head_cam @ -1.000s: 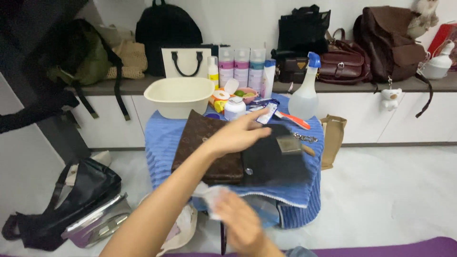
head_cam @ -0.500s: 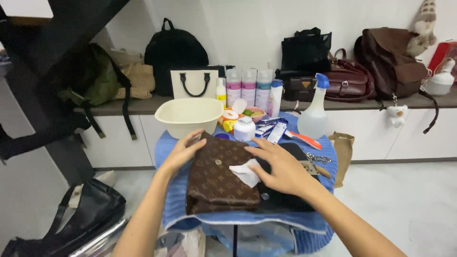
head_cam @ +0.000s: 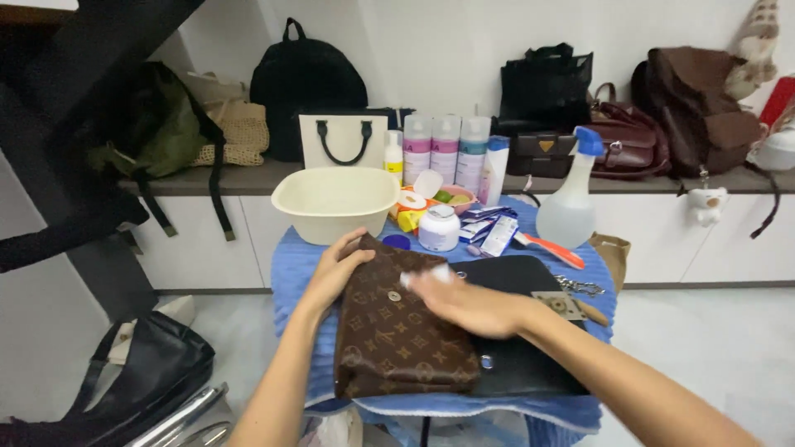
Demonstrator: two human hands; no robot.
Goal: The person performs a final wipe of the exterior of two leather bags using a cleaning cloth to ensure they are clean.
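From my head camera, my left hand [head_cam: 335,269] curls over the top left corner of the brown patterned bag [head_cam: 397,327], fingers bent and gripping its edge. My right hand [head_cam: 464,302] lies flat on the bag's flap with a small white cloth [head_cam: 426,276] pressed under the fingertips, though motion blur softens it. The bag rests on the blue towel [head_cam: 290,277], with its black inner side [head_cam: 522,331] open under my right wrist. Just beyond my left hand stands a cream basin [head_cam: 335,203]; beyond my right, a white jar [head_cam: 439,228] and a spray bottle [head_cam: 570,207].
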